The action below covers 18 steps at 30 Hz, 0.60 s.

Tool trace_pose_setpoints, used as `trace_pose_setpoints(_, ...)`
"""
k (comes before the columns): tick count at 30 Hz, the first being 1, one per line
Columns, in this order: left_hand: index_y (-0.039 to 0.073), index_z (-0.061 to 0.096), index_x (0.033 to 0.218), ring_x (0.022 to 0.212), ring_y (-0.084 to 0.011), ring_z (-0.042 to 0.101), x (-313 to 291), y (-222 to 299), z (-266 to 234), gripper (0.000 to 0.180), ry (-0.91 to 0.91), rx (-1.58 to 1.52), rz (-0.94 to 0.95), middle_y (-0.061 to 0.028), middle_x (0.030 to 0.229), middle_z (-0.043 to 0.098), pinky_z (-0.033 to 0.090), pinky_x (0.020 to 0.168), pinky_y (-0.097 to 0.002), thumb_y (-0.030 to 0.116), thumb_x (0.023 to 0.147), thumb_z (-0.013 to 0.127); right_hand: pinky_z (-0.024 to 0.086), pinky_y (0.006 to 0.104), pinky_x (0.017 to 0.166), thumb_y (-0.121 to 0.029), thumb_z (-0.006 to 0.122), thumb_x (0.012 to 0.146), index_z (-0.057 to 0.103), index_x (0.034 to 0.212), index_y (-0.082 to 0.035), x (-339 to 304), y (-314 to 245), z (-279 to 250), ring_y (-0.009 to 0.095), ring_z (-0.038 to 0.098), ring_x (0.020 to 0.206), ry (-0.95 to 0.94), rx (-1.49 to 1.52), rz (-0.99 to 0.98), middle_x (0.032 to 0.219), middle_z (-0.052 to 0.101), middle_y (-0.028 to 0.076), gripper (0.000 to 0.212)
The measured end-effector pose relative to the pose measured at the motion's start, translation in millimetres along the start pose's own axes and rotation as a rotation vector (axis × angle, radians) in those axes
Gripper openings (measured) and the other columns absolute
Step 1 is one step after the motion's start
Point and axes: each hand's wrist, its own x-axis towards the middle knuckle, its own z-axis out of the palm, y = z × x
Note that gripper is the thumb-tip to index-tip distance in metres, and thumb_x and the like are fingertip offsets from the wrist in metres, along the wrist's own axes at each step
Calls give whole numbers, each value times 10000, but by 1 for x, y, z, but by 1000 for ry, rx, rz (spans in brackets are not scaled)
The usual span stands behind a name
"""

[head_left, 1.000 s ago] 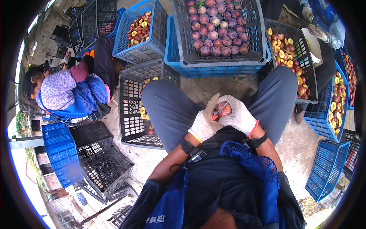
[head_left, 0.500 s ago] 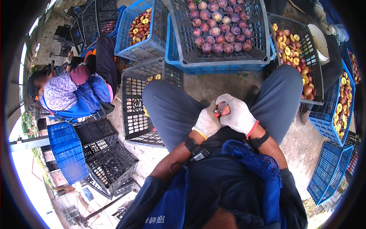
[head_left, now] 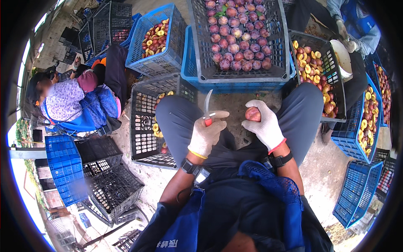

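My left hand (head_left: pixel 205 133), in a white knit glove, is closed round the red handle of a small curved knife (head_left: pixel 207 102), its blade pointing up and away from me. To its right, my gloved right hand (head_left: pixel 268 129) grips a reddish plum (head_left: pixel 252 114) between thumb and fingers. Both hands are apart, above the gap between my knees. Whether the plum is cut I cannot tell. Just beyond stands a dark crate (head_left: pixel 243 74) of whole plums, resting on a blue crate (head_left: pixel 189 63).
Halved plums fill a black crate (head_left: pixel 336 67) at right and blue crates (head_left: pixel 151 67) at far left and right. By my left knee, another black crate (head_left: pixel 140 122) holds some halves. One person (head_left: pixel 67 101) sits at left; another (head_left: pixel 357 25) works at far right beside a white bucket (head_left: pixel 342 56).
My hands, together round the plum half a second ago, have moved apart. The left has carried the knife left, its blade now raised; the right keeps the plum.
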Motion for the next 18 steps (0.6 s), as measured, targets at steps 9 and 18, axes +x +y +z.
trace_pose_setpoints(9, 12, 739, 944, 645, -47, 581, -23, -12, 28, 165, -105, 405, 236, 5, 712, 656, 492, 586, -282, 175, 968, 741, 485, 381, 1051, -258, 692, 901, 535, 1363, 12, -10, -34, 12, 257, 658, 1124, -126, 1223, 183, 1148, 698, 166, 558)
trace_pose_setpoints(18, 21, 739, 899, 706, -358, 712, -20, -27, 34, 231, 4, 641, 394, -201, 772, 697, 550, 635, -416, 250, 907, 767, 568, 411, 925, -339, 763, 858, 509, 1374, -6, -17, -48, 22, 294, 677, 1103, -147, 1291, 175, 1135, 696, 184, 665)
